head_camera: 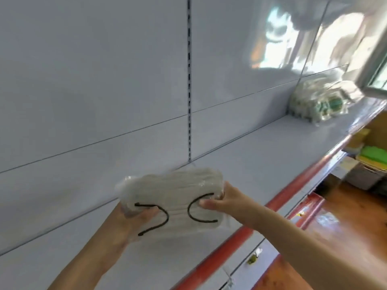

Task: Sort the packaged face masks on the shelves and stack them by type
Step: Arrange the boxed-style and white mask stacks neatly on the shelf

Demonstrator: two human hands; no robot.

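Two hands steady one clear pack of white masks [173, 197] above the shelf [261, 147]: our left hand [134, 218] clasps its left end, our right hand [215, 200] pinches its right end; farther right sits a green-printed mask stack [320, 99].

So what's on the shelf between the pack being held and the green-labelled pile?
Nothing: in the head view the shelf is bare between the held mask pack and the green-labelled pile.
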